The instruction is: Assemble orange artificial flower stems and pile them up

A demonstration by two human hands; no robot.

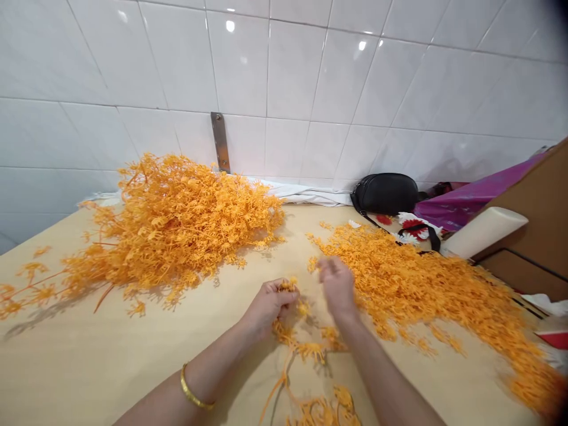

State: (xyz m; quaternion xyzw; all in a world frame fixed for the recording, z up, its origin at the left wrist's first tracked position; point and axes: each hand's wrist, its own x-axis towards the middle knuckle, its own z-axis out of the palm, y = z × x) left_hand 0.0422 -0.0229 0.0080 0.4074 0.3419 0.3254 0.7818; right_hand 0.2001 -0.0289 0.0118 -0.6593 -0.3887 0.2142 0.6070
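My left hand is closed around an orange artificial flower branch, thumb and fingers pinching near its top. The branch's stem and flower heads trail down toward me over the table. My right hand is a little blurred, its fingers curled together at the near left edge of a pile of loose orange plastic flower pieces. A small orange piece shows right by its fingertips; whether it is pinched there or lies on the table, I cannot tell.
A large heap of orange artificial branches fills the left back of the table. At the right back are a black bag, red and white flowers, a cream roll, purple material and a cardboard box. A tiled wall stands behind.
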